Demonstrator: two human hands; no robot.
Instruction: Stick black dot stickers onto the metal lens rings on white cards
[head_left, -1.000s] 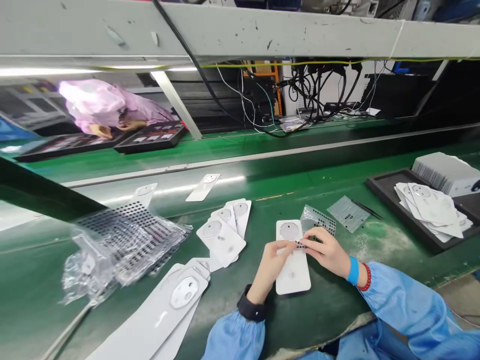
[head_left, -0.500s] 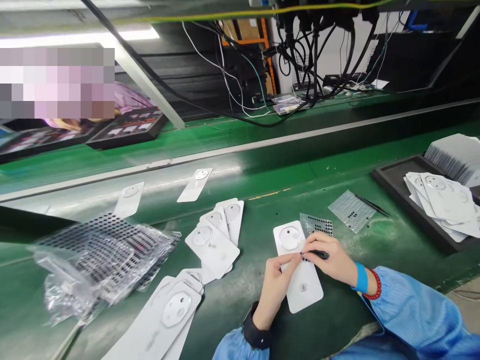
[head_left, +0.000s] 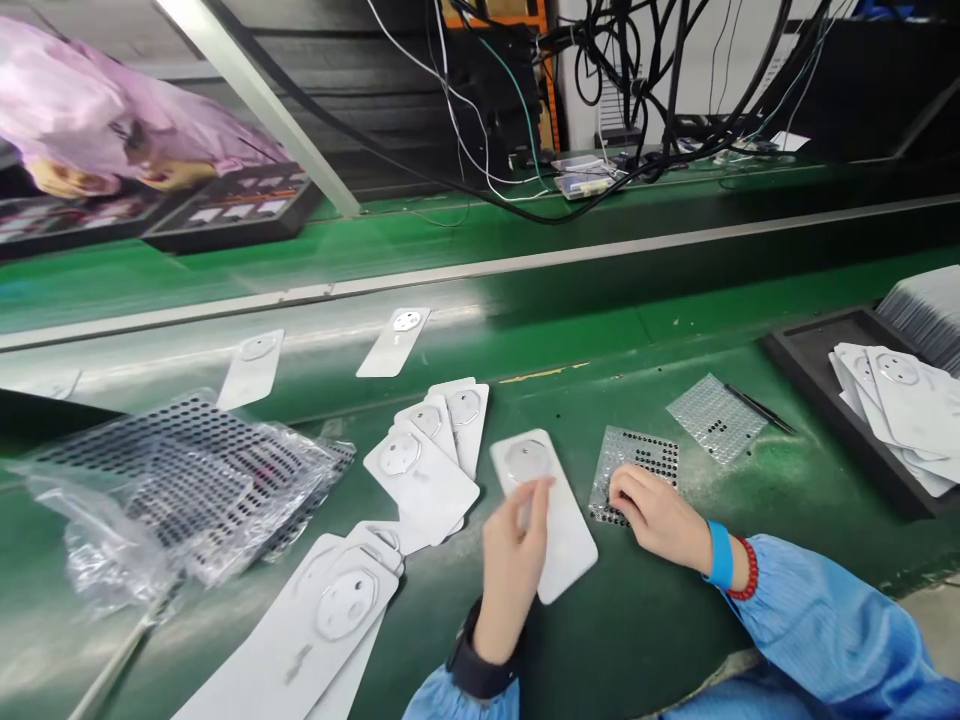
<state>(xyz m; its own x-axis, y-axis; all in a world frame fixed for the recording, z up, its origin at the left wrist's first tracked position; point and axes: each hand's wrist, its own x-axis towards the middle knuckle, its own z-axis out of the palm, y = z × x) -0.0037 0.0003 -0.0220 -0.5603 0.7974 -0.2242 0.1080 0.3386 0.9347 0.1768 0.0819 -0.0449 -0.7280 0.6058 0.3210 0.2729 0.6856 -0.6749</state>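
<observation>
I judge the card could skid if the left grip brushes it, being flat and seemingly loose on the tabletop. Card lies beneath left fingertips: drawn close, contact and hold unclear. Right grip covers part of the sheet; can't tell whether clamped.

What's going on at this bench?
A person in blue sleeves is working barehanded with flat white pieces and dotted sheets. The left hand is over one white panel, fingers bent; whether they hold anything is too small to tell. The right hand is at a clear sheet of black dots beside it. More panels lie fanned to the left, and others sit in a black tray at the right. Across the bench is someone in pink.
</observation>
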